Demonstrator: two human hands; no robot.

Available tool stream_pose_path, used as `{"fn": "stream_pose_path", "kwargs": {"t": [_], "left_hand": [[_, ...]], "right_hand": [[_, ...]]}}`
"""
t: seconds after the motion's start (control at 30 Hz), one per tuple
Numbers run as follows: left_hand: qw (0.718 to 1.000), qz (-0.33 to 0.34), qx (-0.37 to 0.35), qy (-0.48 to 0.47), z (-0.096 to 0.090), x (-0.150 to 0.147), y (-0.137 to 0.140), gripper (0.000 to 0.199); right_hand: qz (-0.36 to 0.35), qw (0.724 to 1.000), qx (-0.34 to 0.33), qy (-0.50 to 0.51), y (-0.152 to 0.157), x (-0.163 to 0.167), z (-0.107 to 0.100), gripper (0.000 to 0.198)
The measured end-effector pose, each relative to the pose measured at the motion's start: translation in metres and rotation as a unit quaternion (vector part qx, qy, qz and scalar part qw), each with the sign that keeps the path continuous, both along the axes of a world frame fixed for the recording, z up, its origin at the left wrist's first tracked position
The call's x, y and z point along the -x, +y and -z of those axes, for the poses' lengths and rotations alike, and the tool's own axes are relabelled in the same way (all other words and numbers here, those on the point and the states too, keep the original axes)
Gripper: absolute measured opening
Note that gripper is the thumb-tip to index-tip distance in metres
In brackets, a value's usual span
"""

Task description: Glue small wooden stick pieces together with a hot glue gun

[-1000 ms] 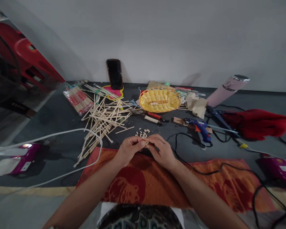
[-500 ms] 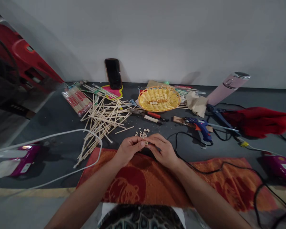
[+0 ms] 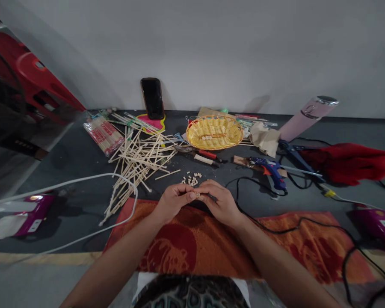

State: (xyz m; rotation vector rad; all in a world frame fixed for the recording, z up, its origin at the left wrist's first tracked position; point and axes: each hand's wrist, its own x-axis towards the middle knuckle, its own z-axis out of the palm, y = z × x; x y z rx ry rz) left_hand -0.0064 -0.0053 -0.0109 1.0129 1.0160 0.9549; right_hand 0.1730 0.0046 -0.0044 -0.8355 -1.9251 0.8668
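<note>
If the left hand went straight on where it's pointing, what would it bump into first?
Probably the right hand: the left hand points toward it, with a small pale piece held between them. Whether the two hands touch is too small to tell.

Piece (image 3: 198, 194) between my left hand (image 3: 174, 201) and right hand (image 3: 220, 202), towel (image 3: 218, 246) on my side. Bits (image 3: 193, 180) just beyond, pliers (image 3: 207, 155) behind those, basket (image 3: 232, 134) further back holding maybe more bits (image 3: 207, 137). Sticks (image 3: 137, 157) left, glue gun (image 3: 275, 173) right, phone (image 3: 153, 98) behind sticks.

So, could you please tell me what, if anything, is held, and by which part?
The left hand and right hand pinch a small wooden piece; the gripped part is unclear.
</note>
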Motion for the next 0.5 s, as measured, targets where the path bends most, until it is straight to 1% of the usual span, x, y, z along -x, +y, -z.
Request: {"fn": "stream_pose_path", "kwargs": {"t": [0.27,0.4,0.5], "left_hand": [[1.0,0.003,-0.004,0.004,0.0011,0.0002,0.0004,0.026],[0.999,-0.013,0.007,-0.043,0.0036,-0.0005,0.0003,0.024],[0.997,-0.009,0.012,-0.074,0.0034,-0.0008,-0.0002,0.023]], "right_hand": [[0.002,1.0,-0.005,0.007,-0.0003,0.0007,-0.0009,0.017],[0.032,0.999,-0.015,0.012,-0.0022,0.002,-0.0011,0.019],[0.051,0.998,-0.026,0.014,-0.0023,0.002,-0.0008,0.018]]}}
